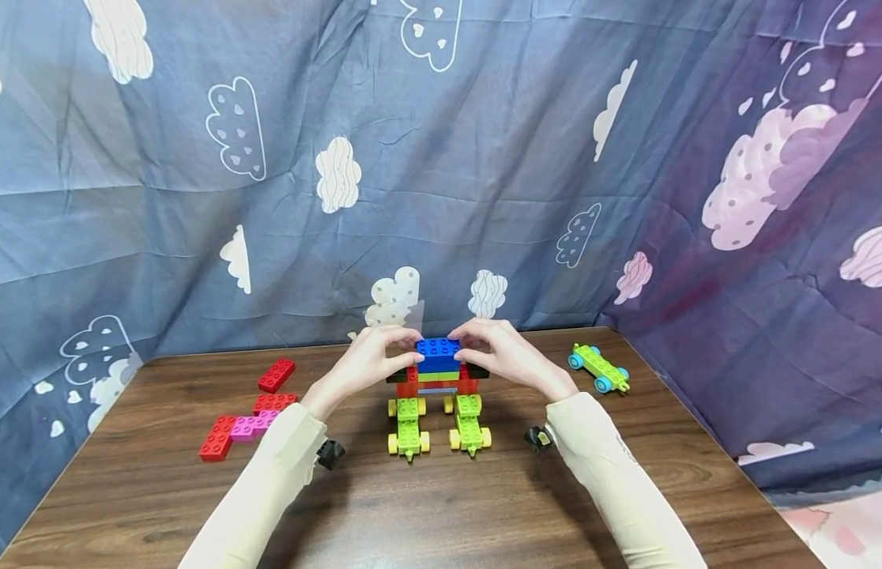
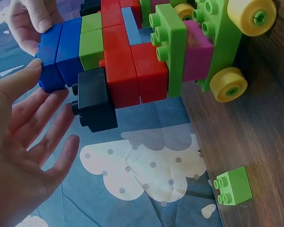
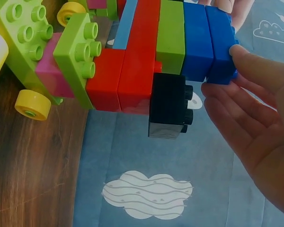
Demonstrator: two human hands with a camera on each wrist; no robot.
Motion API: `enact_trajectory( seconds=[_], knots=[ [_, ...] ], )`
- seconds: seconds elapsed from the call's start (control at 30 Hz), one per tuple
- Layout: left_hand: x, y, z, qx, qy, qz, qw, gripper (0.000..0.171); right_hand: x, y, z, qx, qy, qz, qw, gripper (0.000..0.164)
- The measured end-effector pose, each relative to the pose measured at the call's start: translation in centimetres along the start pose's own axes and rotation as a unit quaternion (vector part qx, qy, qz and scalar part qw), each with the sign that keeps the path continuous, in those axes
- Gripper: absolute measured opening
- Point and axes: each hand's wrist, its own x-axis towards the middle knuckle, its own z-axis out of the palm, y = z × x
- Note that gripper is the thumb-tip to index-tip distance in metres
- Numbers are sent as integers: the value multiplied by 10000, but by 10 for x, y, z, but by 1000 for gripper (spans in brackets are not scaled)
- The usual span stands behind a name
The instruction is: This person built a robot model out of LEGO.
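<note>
A toy block structure stands at the table's middle, with two blue bricks (image 1: 439,357) stacked on top. My left hand (image 1: 375,353) pinches the top blue brick at its left end, thumb in front and fingers behind. At the other end my right hand (image 1: 503,352) pinches the same brick. Below come green bricks (image 2: 91,45), red bricks (image 2: 120,66) and a light blue piece (image 3: 125,26). A black brick (image 2: 95,97) juts out on each side. The base is two green wheeled cars (image 1: 408,427) with yellow wheels (image 2: 228,84) and pink bricks (image 3: 57,66) on them.
Loose red bricks (image 1: 277,375) and pink bricks (image 1: 252,425) lie on the left. A green car with blue wheels (image 1: 599,368) sits at the right. One green brick (image 2: 234,186) is near the back edge. A patterned curtain (image 1: 306,197) hangs behind the wooden table (image 1: 441,514).
</note>
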Motion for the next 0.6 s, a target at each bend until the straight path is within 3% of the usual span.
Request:
enact_trajectory(
  seconds=[0.37, 0.6],
  knots=[
    [1, -1, -1, 15, -69, -99, 9999, 32, 1, -1, -2, -139, -124, 183, 9997, 30],
    [0, 0, 0, -6, 0, -108, 9999, 32, 0, -2, -1, 103, -137, 325, 9993, 29]
  ],
)
